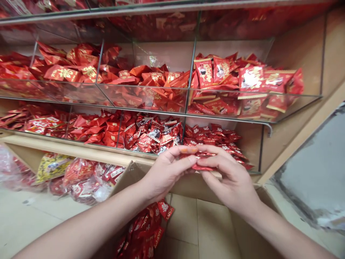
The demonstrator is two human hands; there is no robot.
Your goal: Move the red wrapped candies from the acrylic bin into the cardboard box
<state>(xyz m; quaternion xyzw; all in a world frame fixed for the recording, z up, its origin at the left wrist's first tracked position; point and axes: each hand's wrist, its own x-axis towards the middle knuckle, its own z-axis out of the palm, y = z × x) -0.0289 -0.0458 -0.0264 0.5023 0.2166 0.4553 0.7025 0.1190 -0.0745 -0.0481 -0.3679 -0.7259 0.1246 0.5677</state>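
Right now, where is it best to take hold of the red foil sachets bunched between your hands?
Pinch the red foil sachets across their flat faces, coming from above and from both sides, with the left hand and right hand cupped around them. They look small, slick and loosely bunched, with crimped edges poking out, so pinching one edge alone would probably let some slip.

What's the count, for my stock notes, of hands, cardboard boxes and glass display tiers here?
Left hand and right hand: 2
Cardboard box: 1
Glass display tiers: 3, the top one only partly in view
Total: 6
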